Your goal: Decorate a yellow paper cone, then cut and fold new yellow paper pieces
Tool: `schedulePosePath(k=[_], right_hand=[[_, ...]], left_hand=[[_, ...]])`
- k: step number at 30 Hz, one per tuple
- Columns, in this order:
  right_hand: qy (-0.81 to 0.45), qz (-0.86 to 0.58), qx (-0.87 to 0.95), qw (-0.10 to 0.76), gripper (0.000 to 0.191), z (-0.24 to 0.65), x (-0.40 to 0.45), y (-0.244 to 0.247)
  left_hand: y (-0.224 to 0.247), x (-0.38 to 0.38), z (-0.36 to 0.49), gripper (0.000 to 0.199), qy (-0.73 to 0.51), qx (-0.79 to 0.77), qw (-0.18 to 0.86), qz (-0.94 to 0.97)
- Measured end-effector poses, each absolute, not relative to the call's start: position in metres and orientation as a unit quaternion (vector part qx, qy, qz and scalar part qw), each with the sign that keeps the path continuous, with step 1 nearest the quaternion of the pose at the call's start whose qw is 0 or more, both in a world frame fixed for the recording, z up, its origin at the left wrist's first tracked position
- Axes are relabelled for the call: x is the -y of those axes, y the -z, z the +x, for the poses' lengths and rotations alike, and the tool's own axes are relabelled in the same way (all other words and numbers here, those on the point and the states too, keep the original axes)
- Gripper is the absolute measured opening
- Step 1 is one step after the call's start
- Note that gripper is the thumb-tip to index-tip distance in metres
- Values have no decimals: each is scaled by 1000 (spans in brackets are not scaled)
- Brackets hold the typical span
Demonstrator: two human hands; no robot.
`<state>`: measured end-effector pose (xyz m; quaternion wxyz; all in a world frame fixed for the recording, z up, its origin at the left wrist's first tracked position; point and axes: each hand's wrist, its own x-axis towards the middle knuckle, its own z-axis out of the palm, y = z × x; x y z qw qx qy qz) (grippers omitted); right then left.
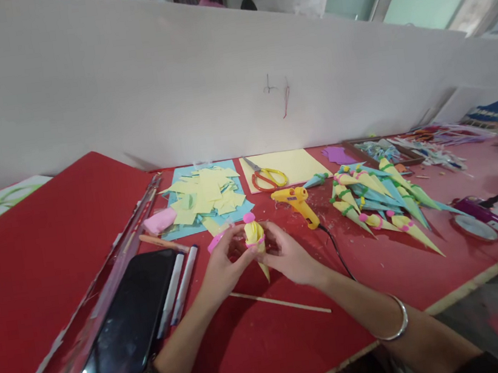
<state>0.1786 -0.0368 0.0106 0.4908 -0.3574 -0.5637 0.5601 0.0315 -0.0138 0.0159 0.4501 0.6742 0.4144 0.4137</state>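
A small yellow paper cone [256, 237] with a pink pompom on top and a pink band hangs tip down between my two hands. My left hand [228, 259] has its fingers closed on the cone's left side. From the right, my right hand [290, 254] grips the same cone. Just beyond them, the yellow glue gun [299, 203] lies on the red table [262, 356], its black cord running toward me. A thin pale strip [280, 302] rests on the table below the cone. Something bright pink [215, 240] lies behind my left hand.
Several finished cones [383, 196] are heaped at the right. Yellow paper pieces [206, 192] cover a blue sheet. Scissors [268, 175] lie on cream paper. A black phone [131, 318] and two white markers [178, 290] are at the left. Purple device [489, 216] at far right.
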Motion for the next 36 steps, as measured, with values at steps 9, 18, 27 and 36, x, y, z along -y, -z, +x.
schedulePosePath(k=[9, 18, 27, 36], right_hand=[[-568, -359, 559, 486, 38, 179, 38, -13], [-568, -365, 557, 483, 43, 179, 38, -13], [-572, -373, 545, 486, 43, 179, 36, -12], [-551, -378, 560, 490, 41, 180, 38, -15]], left_hand=[[-19, 14, 33, 32, -408, -399, 462, 679], [-15, 14, 32, 33, -411, -389, 474, 675], [-15, 14, 32, 43, -420, -403, 488, 650], [-13, 12, 30, 48, -423, -398, 487, 652]])
